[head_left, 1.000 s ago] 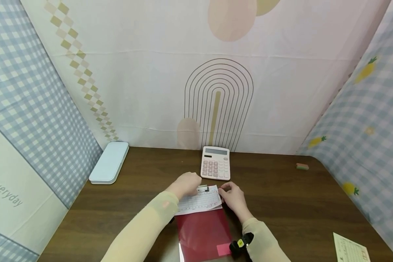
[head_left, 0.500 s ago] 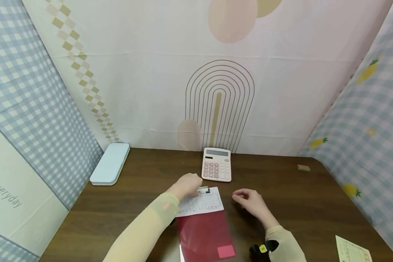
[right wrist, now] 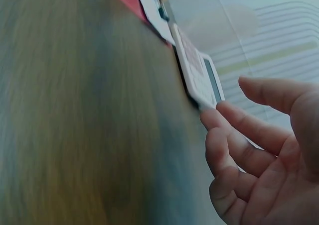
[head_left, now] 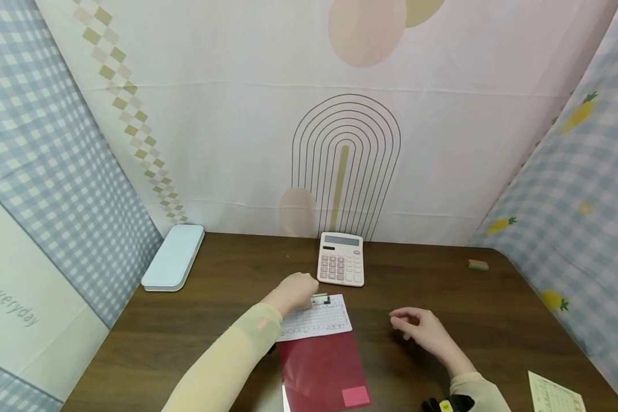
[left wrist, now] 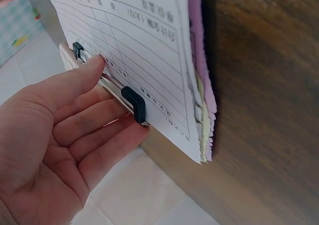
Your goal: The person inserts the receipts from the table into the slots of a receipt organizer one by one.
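A red clipboard (head_left: pixel 321 366) lies on the table with a form pad (head_left: pixel 316 320) under the clip (head_left: pixel 321 299) at its top. My left hand (head_left: pixel 292 290) pinches this clip. In the left wrist view the thumb presses on the wire lever (left wrist: pixel 112 80) between its black end pieces, with the other fingers behind the clip. White, yellow and purple sheets show at the pad's edge (left wrist: pixel 204 110). My right hand (head_left: pixel 427 332) hovers right of the clipboard, fingers loosely bent and holding nothing.
A calculator (head_left: pixel 340 260) sits just beyond the clipboard. A pale blue case (head_left: pixel 174 257) lies at the back left, a small eraser-like block (head_left: pixel 478 265) at the back right. One yellowish printed sheet (head_left: pixel 555 395) lies at the front right. Fabric walls enclose the table.
My right hand has left the pad's right edge and moved right and towards me. The lifted lower corner of the sheet now lies flat. The left hand stays on the clip.
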A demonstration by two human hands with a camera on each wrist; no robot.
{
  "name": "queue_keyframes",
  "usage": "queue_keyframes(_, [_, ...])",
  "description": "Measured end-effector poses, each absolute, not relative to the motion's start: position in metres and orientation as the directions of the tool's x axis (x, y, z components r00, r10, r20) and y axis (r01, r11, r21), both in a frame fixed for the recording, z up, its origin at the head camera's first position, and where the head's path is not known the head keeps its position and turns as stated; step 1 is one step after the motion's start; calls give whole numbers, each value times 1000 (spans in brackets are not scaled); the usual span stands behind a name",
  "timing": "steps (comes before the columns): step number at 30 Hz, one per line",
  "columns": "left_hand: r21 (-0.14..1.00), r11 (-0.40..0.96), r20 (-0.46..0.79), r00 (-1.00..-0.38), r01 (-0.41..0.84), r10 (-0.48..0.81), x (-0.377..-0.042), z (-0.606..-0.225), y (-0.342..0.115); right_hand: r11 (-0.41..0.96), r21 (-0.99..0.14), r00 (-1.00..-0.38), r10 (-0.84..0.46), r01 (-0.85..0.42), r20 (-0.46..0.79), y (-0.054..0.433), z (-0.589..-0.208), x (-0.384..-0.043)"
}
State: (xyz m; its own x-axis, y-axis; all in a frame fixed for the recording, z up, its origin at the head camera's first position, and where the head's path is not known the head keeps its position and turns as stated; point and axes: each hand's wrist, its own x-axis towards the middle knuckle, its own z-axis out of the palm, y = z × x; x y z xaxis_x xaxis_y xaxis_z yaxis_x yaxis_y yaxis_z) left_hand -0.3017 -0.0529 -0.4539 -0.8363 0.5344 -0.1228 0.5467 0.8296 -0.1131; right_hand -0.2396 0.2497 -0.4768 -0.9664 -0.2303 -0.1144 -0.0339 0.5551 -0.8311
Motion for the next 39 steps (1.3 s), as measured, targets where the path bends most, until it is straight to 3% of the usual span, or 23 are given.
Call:
queue_keyframes(6, [-108, 833, -120, -839, 542, 530, -301, -453, -54, 546, -837, -961, -241, -17, -138, 276, -480, -232])
queue_keyframes(23, [-101, 836, -129, -840, 539, 527, -299, -451, -53, 524, -845, -975, -113, 105, -191, 342, -484, -204])
queue_keyframes(31, [-111, 835, -148, -840, 539, 523, -299, -452, -56, 593, -788, -977, -12, 166, -214, 384, -482, -190])
queue_keyframes(39, [-115, 840, -165, -844, 530, 510, -297, -451, -56, 675, -675, -935, 64, 299, -350, 424, -476, -182])
